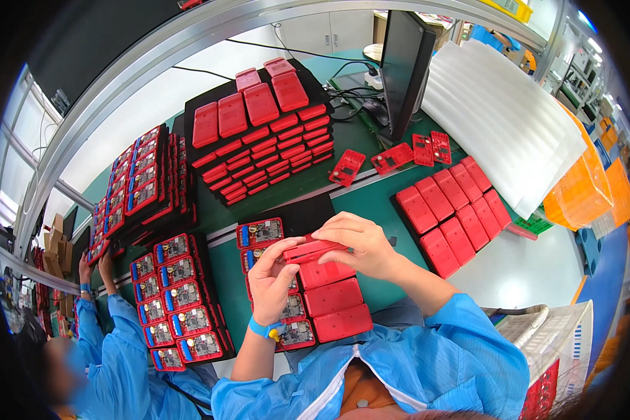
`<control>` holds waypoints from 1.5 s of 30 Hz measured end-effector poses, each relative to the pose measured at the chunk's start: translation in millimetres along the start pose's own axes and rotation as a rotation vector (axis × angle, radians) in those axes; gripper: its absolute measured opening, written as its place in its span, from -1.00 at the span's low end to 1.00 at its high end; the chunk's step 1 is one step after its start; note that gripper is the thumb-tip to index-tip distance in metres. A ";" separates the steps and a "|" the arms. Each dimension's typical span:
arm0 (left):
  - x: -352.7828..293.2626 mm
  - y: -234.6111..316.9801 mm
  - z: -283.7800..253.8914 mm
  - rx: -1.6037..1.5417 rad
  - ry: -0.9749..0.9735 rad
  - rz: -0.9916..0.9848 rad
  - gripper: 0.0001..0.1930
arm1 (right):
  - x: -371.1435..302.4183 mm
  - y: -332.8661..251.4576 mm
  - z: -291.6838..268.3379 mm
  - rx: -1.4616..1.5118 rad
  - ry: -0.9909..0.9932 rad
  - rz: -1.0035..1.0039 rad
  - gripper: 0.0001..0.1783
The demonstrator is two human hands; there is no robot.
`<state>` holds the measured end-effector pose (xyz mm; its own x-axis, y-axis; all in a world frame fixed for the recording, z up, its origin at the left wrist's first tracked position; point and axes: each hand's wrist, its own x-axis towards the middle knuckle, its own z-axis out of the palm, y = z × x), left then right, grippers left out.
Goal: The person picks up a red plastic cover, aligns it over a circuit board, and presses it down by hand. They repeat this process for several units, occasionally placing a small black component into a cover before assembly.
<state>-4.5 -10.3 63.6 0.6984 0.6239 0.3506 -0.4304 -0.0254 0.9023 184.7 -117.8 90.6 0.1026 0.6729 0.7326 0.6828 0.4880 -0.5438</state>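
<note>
My left hand (271, 281) and my right hand (362, 246) hold a red plastic case (311, 250) between them, above the bench. The left fingers wrap its left end, and the right fingers grip its far edge and right end. A thin gap runs along its near side, and its inside is hidden. Below my hands lies a black tray. Open red housings with circuit boards (260, 232) line its left column. Plain red case pieces (343, 323) lie face down in its right column. A blue wrist strap (262, 327) circles my left wrist.
Red cases (245, 112) rise in a layered stack behind. More housings with boards (182, 292) fill a tray to the left, where a person (112, 336) handles stacked trays. Red covers (462, 210) lie right, near loose housings (348, 167), a monitor (407, 73) and white foam sheets (497, 119).
</note>
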 end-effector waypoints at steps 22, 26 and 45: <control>54.1 -25.9 0.5 -0.249 0.100 -0.376 -0.37 | 4.4 61.0 -20.4 0.304 -0.221 0.577 -0.40; 65.6 -36.0 0.9 -0.239 0.085 -0.411 -0.37 | 10.6 76.2 -20.7 0.158 -0.371 0.530 -0.22; 74.3 -70.4 -40.9 -0.038 -0.152 -0.435 -0.21 | 8.9 106.7 3.4 0.026 -0.501 0.497 -0.16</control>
<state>54.3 69.9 15.9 0.8936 0.4483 -0.0227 -0.0978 0.2436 0.9649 256.0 -57.9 37.7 0.0483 0.9914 0.1215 0.6230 0.0652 -0.7795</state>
